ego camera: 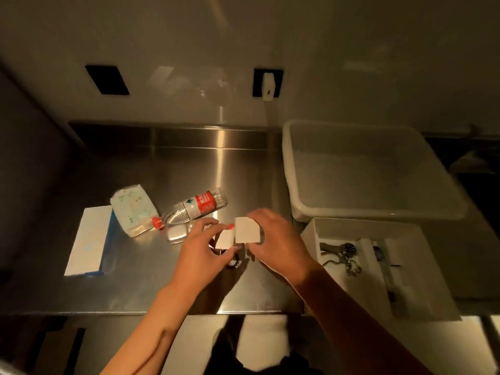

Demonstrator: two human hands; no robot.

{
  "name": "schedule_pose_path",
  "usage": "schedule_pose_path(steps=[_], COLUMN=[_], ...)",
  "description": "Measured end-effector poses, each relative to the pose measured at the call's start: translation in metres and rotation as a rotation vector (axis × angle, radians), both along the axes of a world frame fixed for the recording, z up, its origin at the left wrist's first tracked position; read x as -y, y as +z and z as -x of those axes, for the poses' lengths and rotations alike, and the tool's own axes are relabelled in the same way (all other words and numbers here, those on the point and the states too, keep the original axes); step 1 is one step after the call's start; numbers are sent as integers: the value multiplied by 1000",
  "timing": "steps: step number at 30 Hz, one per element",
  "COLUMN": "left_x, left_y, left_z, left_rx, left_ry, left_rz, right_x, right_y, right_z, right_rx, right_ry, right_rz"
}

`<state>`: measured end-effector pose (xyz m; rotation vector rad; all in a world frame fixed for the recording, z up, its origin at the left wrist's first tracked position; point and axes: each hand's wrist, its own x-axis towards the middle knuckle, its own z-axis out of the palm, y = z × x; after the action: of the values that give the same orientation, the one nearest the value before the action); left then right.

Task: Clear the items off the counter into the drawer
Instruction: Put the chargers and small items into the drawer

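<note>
Over the middle of the steel counter point(135, 288), my right hand point(281, 244) grips a larger white block point(246, 230). My left hand point(201, 253) pinches a smaller white block point(225, 240) right beside it, the two touching. A small dark object point(234, 263) lies on the counter under my hands, partly hidden. To the left lie a clear water bottle point(193, 209) with a red label and red cap, a white tissue pack point(134, 209), a small clear box point(177, 234) and a white-and-blue flat box point(89, 240). The open white drawer point(311, 234) at right holds a watch point(349, 250) and a pen.
A large empty white plastic bin point(295, 171) stands at the back right, just behind the drawer. A white adapter point(268, 86) sits in a black wall socket above the counter. The counter's front edge runs below my forearms.
</note>
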<state>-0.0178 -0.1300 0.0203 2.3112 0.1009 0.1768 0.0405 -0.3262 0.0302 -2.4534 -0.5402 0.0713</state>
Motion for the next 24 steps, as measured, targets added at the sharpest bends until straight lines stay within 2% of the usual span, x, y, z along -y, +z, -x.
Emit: schedule_pose_path(steps=[9,17,24], left_x=[105,185,240], left_y=[14,9,-8], left_z=[-30,-42,-46], left_rx=[25,-41,-108], left_ry=[-213,-374,-483], left_rz=[-12,23,-183], right_x=[113,208,258], right_y=[7,-5,-22], right_z=[4,15,24], right_rx=[-32,-141,-220], right_ry=[-189,-298,-280], right_rz=[2,-60,19])
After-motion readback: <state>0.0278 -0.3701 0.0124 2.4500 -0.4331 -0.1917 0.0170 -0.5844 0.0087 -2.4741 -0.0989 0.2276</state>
